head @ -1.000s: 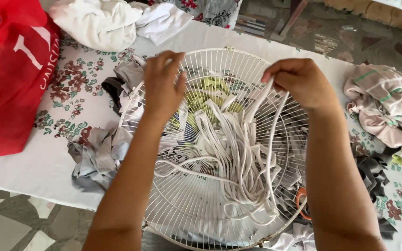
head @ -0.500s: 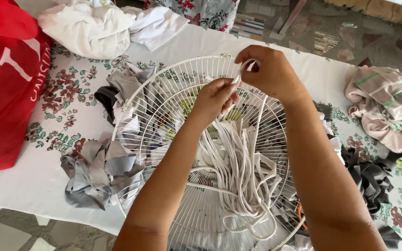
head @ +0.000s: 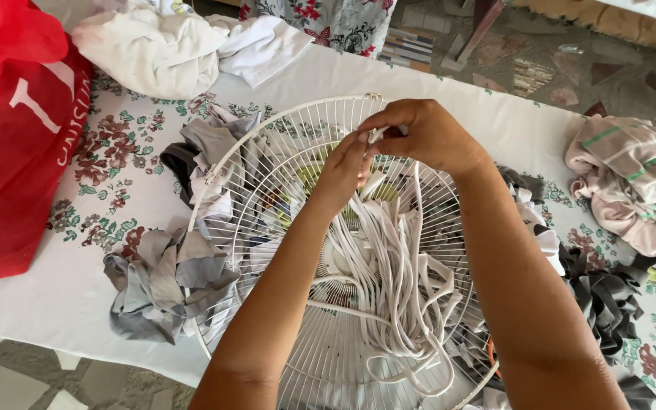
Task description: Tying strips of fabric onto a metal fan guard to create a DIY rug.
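Both hands shifted together at fan guard (head: 267, 175) top, left hand (head: 347, 171) and right hand (head: 427, 137) pinching white strip (head: 389, 250); cloth scraps (head: 165, 285) around.

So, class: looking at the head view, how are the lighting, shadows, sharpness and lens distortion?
Head view: soft, even daylight, no harsh glare; the white fan grille and white fabric strips stay readable. Shadows are faint, under the left hand and right hand. Focus is sharp throughout, without motion blur. The wide lens makes the table edges slant.
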